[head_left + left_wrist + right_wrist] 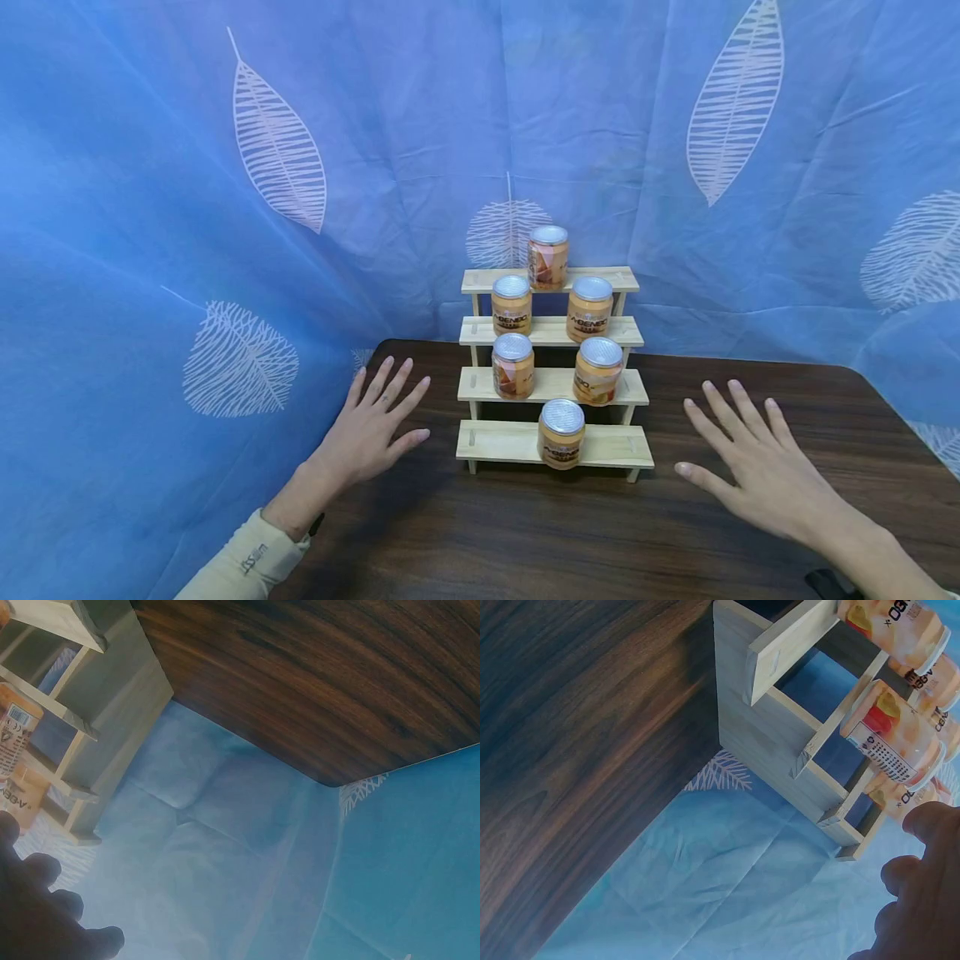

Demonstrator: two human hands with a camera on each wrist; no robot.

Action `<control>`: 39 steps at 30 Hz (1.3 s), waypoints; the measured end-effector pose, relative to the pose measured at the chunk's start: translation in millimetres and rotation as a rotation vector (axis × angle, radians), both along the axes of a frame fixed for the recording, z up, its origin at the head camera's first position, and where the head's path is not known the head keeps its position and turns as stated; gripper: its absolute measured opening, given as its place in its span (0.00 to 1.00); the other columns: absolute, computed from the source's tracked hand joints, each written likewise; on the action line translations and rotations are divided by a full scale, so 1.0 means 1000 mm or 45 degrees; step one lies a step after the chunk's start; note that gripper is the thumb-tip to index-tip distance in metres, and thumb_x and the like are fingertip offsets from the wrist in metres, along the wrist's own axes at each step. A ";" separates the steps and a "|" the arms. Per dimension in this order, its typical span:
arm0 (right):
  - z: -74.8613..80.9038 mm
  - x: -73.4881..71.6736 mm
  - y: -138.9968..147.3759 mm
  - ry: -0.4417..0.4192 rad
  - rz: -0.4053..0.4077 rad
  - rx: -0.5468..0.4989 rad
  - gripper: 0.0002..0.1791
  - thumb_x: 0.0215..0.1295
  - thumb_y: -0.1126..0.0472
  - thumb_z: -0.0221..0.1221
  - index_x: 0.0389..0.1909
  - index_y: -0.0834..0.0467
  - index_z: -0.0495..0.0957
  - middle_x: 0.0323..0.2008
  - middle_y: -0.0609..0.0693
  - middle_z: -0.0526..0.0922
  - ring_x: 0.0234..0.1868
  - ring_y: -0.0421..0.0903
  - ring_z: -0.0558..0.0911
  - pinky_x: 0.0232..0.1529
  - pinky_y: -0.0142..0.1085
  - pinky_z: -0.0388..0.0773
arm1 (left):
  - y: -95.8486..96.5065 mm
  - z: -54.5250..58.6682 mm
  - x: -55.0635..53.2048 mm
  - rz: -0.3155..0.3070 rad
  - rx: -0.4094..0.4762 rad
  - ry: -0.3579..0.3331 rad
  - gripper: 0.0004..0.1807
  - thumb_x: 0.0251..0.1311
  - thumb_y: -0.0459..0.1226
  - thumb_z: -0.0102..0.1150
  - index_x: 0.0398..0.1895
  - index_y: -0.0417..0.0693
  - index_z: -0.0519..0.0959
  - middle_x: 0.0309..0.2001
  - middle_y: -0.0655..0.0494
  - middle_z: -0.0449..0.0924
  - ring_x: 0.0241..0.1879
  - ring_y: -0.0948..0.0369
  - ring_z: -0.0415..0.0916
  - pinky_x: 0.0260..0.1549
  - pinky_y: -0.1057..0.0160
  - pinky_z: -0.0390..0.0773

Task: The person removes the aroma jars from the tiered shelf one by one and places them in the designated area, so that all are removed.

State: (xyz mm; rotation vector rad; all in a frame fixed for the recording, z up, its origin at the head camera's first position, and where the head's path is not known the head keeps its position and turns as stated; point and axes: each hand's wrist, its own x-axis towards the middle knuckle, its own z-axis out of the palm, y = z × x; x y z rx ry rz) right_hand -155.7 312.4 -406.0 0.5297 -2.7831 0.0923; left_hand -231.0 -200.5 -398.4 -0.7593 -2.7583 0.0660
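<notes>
Flanking rack | left grip, right grip both were spread, empty | jars stood between them, probably tiered for visibility

Six upright orange jars on a four-step stand

The pale wooden stand sits upright on the dark counter. Every jar wears a silvery lid. One occupies the top step; the two middle steps each bear two, set apart; one stands near the middle of the bottom step.
</notes>
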 end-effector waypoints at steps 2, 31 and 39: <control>-0.001 -0.001 -0.001 -0.003 0.002 -0.001 0.51 0.68 0.35 0.57 0.81 0.48 0.42 0.81 0.51 0.31 0.79 0.46 0.19 0.74 0.53 0.11 | -0.001 -0.001 0.000 -0.002 -0.002 -0.003 0.41 0.71 0.62 0.46 0.81 0.63 0.48 0.82 0.51 0.38 0.81 0.46 0.36 0.76 0.35 0.35; 0.043 -0.028 -0.005 0.085 0.128 -0.186 0.50 0.65 0.43 0.64 0.80 0.52 0.48 0.80 0.56 0.49 0.82 0.49 0.40 0.81 0.49 0.28 | 0.001 -0.023 -0.008 0.218 0.574 -0.518 0.43 0.70 0.67 0.38 0.81 0.60 0.44 0.81 0.52 0.43 0.80 0.45 0.40 0.72 0.32 0.52; 0.065 -0.049 -0.005 -0.143 0.075 -0.458 0.44 0.72 0.46 0.59 0.80 0.45 0.45 0.78 0.62 0.53 0.77 0.69 0.54 0.63 0.72 0.57 | 0.006 -0.044 -0.012 0.349 0.888 -0.728 0.45 0.68 0.69 0.41 0.79 0.54 0.54 0.77 0.46 0.59 0.74 0.45 0.60 0.70 0.38 0.63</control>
